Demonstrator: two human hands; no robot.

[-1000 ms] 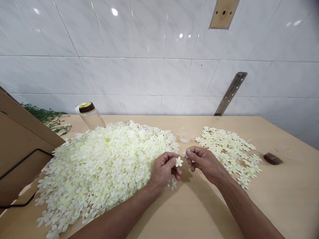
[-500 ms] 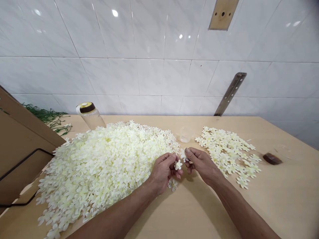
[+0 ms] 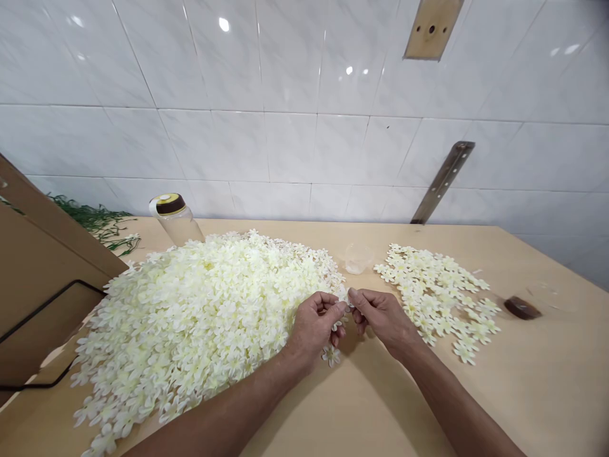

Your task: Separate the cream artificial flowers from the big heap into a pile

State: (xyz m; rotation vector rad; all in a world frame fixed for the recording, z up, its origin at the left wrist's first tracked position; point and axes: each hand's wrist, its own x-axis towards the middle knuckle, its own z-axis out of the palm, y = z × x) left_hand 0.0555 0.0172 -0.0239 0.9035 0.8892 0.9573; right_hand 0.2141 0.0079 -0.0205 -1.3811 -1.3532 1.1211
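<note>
My left hand (image 3: 316, 327) and my right hand (image 3: 380, 315) meet over the table, fingertips almost touching. Both are closed in a pinch on small white artificial flowers, which the fingers mostly cover. A bit of petal (image 3: 343, 294) shows between the two hands. Just below the left hand a single loose flower (image 3: 331, 355) lies on the table. The big heap of pale yellow-white artificial flowers (image 3: 204, 317) reaches up to my left hand. A flatter, smaller spread of flowers (image 3: 438, 289) lies beyond my right hand.
Behind the hands stands a small clear plastic cup (image 3: 358, 259). A clear bottle with a brown and yellow lid (image 3: 178, 219) is behind the heap. At left are a cardboard box (image 3: 47, 254) and green stems (image 3: 90, 219). A glass with dark liquid (image 3: 522, 308) is at right.
My hands have come together, and the flower that showed in the left fingers is now mostly covered. The view has shifted slightly.
</note>
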